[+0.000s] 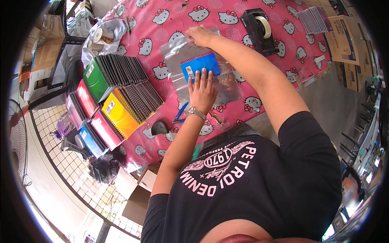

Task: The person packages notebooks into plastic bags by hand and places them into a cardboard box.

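A small blue spiral notebook [206, 62] with a pink coil lies on a clear plastic bag [227, 88]; I cannot tell whether it is inside or on top. My left hand [202, 90], a metal watch at its wrist, rests flat with fingers spread over the notebook's near edge and the plastic. Reaching across to the far side, my right hand [199, 35] has its fingers closed at the plastic's far edge. A blue pen or cutter [181, 111] lies on the pink patterned tablecloth [156, 60], left of my left wrist.
Stacks of spiral notebooks in green [96, 81], yellow [117, 112] and other colours stand at the left. A black tape dispenser [259, 32] sits at the far right, with more notebooks [314, 20] beyond it. A cup [103, 35] stands in plastic wrap behind the stacks. Cardboard boxes [342, 40] border the table.
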The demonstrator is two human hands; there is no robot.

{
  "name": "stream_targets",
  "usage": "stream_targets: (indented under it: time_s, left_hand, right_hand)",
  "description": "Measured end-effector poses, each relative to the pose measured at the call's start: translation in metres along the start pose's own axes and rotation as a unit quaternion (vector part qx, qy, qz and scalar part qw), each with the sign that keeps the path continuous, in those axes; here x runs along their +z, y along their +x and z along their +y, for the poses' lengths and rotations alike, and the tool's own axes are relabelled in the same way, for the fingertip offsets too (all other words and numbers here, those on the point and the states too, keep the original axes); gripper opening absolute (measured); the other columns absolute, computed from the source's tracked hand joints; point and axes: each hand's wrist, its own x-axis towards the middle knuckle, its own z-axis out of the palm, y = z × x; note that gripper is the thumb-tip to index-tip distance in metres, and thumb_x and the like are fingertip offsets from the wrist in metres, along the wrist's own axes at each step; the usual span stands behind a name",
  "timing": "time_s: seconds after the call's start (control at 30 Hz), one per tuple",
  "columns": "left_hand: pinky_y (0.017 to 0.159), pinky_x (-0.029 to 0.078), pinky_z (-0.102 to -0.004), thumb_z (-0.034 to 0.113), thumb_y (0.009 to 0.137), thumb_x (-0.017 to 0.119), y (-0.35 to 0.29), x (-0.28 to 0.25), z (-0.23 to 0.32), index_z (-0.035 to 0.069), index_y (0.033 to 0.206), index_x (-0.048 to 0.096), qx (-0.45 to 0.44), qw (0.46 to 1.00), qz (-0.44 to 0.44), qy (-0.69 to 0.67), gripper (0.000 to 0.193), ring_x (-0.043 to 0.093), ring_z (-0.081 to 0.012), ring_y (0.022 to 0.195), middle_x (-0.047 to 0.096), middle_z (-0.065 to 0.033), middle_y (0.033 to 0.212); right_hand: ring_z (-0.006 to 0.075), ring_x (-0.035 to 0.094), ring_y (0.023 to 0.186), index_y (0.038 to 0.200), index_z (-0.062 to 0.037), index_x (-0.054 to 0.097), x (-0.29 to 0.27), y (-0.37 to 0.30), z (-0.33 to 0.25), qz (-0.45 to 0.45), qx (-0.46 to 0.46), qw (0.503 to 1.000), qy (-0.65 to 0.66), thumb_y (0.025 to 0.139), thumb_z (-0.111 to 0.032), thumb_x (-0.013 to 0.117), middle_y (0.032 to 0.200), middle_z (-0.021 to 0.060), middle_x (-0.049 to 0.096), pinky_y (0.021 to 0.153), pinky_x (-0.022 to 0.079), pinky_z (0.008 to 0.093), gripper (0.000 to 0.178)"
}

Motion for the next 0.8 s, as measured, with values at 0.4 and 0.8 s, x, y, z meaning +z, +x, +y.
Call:
stream_targets:
  time_s: [0.4, 0.8]
  left_hand:
    - [0.112, 0.018, -0.0511, 0.031, 0.084, 0.056, 0.000, -0.002, -0.002, 0.015, 0.141, 0.040, -0.004, 1.000, -0.003, -0.006, 0.062, 0.032, -0.0283, 0.137, 0.038, -0.0095, 0.147]
    - [0.103, 0.033, -0.0421, 0.006, 0.080, 0.056, 0.022, 0.004, -0.029, 0.014, 0.116, 0.057, 0.042, 0.990, 0.106, -0.087, 0.038, 0.054, -0.0232, 0.110, 0.059, -0.0024, 0.121]
  right_hand:
    - [0.0288, 0.064, 0.092, 0.096, -0.0099, 0.058, -0.009, -0.004, -0.005, 0.114, -0.171, 0.967, -0.148, 0.080, -0.016, 0.063, 0.095, 0.0132, 0.067, 0.090, 0.041, 0.0444, 0.018]
    - [0.0311, 0.062, 0.094, 0.093, -0.0091, 0.062, -0.012, -0.027, -0.004, 0.018, -0.031, 0.994, 0.103, 0.082, -0.018, 0.059, 0.094, 0.0112, 0.066, 0.082, 0.046, 0.0448, 0.014]
